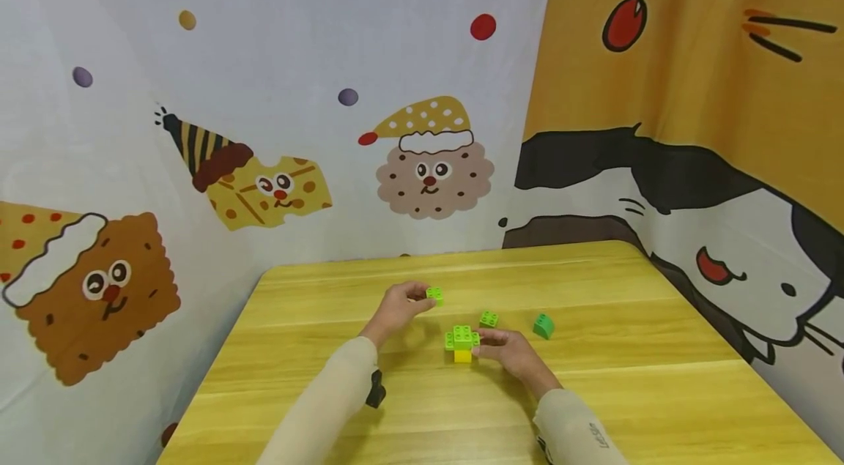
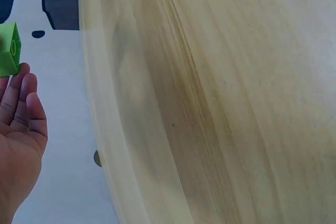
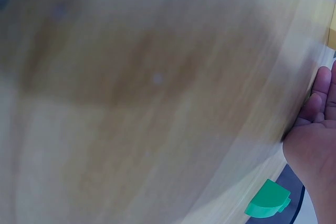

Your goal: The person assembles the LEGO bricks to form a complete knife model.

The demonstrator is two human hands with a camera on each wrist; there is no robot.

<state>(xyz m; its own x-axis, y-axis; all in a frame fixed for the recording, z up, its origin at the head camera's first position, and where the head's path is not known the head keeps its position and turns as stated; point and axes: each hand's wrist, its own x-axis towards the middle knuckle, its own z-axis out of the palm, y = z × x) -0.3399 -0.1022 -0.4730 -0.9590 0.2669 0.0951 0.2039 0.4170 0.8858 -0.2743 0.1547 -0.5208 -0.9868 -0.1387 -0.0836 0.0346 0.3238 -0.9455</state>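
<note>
My left hand (image 1: 398, 309) pinches a light green toy building block (image 1: 434, 295) between thumb and fingertips, up and to the left of a small block stack. In the left wrist view that block (image 2: 9, 51) shows its hollow underside. The block stack (image 1: 463, 335) has a yellow block (image 1: 463, 356) at its base and light green blocks above, jutting out at both sides. Thumb and fingers of my right hand (image 1: 516, 356) grip the stack's right side. In the right wrist view the right hand (image 3: 315, 124) shows only partly, and the stack is out of sight.
Behind the stack lies a loose light green block (image 1: 489, 319). Farther right is a darker green block with a curved top (image 1: 543, 326). Everything stands on a wooden table (image 1: 316, 311), whose far edge meets a cartoon-printed curtain (image 1: 277, 84).
</note>
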